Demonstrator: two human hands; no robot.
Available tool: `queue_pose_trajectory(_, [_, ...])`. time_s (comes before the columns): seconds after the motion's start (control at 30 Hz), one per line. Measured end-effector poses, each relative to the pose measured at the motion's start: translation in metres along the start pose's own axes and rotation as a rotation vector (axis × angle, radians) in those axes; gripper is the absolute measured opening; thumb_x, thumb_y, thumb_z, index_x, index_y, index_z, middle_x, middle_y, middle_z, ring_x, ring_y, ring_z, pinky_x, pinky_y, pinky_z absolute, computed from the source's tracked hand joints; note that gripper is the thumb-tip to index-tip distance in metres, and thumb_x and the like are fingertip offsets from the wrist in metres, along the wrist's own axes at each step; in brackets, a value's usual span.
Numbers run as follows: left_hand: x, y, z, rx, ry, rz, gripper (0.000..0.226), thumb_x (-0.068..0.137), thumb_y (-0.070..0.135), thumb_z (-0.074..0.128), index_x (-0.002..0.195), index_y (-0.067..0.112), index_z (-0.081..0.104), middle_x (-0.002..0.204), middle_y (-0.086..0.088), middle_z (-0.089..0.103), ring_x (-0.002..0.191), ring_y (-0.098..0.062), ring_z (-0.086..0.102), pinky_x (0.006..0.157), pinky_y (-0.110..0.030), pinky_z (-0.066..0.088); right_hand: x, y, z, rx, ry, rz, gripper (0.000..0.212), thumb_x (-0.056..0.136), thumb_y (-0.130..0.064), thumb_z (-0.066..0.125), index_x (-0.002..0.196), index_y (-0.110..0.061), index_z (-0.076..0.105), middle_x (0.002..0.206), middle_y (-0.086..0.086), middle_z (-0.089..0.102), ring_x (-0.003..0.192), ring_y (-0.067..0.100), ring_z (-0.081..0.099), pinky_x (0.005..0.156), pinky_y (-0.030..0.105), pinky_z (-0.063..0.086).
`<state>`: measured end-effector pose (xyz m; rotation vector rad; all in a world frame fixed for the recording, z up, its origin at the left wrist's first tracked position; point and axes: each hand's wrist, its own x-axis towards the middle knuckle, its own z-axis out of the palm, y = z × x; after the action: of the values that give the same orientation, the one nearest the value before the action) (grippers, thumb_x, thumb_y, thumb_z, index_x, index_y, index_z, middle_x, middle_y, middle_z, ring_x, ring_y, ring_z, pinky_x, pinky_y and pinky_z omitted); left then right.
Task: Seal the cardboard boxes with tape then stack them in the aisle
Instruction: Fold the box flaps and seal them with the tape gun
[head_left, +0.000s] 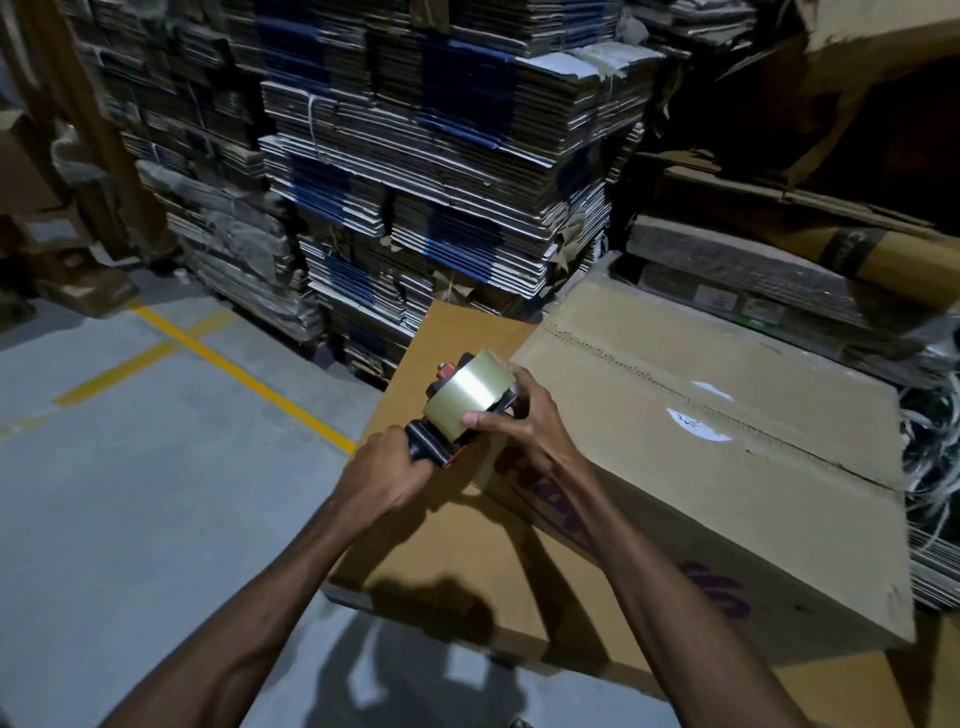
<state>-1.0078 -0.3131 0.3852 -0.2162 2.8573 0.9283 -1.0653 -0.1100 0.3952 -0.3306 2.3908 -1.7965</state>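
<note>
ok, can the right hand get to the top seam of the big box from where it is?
Probably yes. The right hand is on the tape roll, just beside the big box, and nothing lies on the top seam. It would have to let go of the roll first.

Purple print on box (675, 525) side, partly hidden, not readable.

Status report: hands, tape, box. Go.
Left hand gripping tape dispenser handle. Right hand on the roll. Box seam already taped. Nothing in the way.
</note>
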Motion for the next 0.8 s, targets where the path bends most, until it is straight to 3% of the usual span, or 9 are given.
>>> queue_pose_trajectory(0.1, [0.006,0.000,-0.004,0.052,0.005,0.055,0.018,0.090,0.018,0.060,0.074,0.019,0.050,0.067,0.000,0.057,0.057,-0.015,0.051,0.049,-0.026,0.031,-0.002,-0.001,-0.009,-0.041,-0.012,0.025,0.111,0.050,-0.067,0.088,0.146,-0.027,0.049,0.122,-0.005,0.067,0.108,0.012,0.066,0.084,0.028,0.057])
queue_pose_trajectory(0.27, [0.003,-0.005,0.009,-0.087,-0.051,0.031,0.016,0.091,0.013,0.060,0.079,0.020,0.052,0.071,0.000,0.057,0.061,-0.015,0.051,0.053,-0.026,0.035,-0.001,-0.010,-0.006,-0.082,-0.020,0.047,0.108,0.048,-0.068,0.088,0.141,-0.027,0.050,0.117,-0.010,0.067,0.102,0.007,0.067,0.072,0.014,0.051])
queue_pose_trajectory(0.47, [-0.005,-0.008,0.028,-0.334,-0.039,-0.073,0.015,0.089,0.012,0.052,0.095,0.018,0.065,0.071,-0.003,0.058,0.058,-0.018,0.047,0.053,-0.028,0.035,0.007,-0.015,0.004,-0.089,-0.004,0.010,0.103,0.050,-0.070,0.085,0.142,-0.033,0.057,0.116,-0.014,0.068,0.105,0.004,0.065,0.083,0.026,0.055])
queue_pose_trajectory(0.57, [-0.005,-0.011,0.031,-0.417,-0.043,-0.087,0.021,0.088,0.019,0.049,0.099,0.023,0.067,0.073,-0.002,0.062,0.058,-0.017,0.049,0.052,-0.027,0.037,0.010,-0.017,0.008,-0.080,0.004,0.011,0.104,0.051,-0.072,0.083,0.143,-0.031,0.059,0.121,-0.007,0.069,0.110,0.013,0.066,0.087,0.030,0.056])
queue_pose_trajectory(0.7, [-0.006,-0.009,0.029,-0.431,-0.067,-0.113,0.019,0.091,0.024,0.044,0.084,0.015,0.060,0.060,0.000,0.050,0.050,-0.018,0.042,0.053,-0.032,0.034,0.016,-0.022,0.017,-0.151,0.034,0.064,0.116,0.049,-0.082,0.074,0.148,-0.026,0.053,0.132,0.003,0.063,0.117,0.023,0.060,0.099,0.046,0.054])
queue_pose_trajectory(0.8, [-0.002,-0.008,0.023,-0.430,-0.072,-0.125,0.023,0.091,0.027,0.042,0.081,0.016,0.058,0.060,-0.002,0.051,0.048,-0.018,0.041,0.052,-0.032,0.033,0.018,-0.023,0.017,-0.132,0.060,0.085,0.123,0.046,-0.088,0.075,0.149,-0.024,0.054,0.143,0.006,0.061,0.124,0.026,0.060,0.103,0.051,0.053])
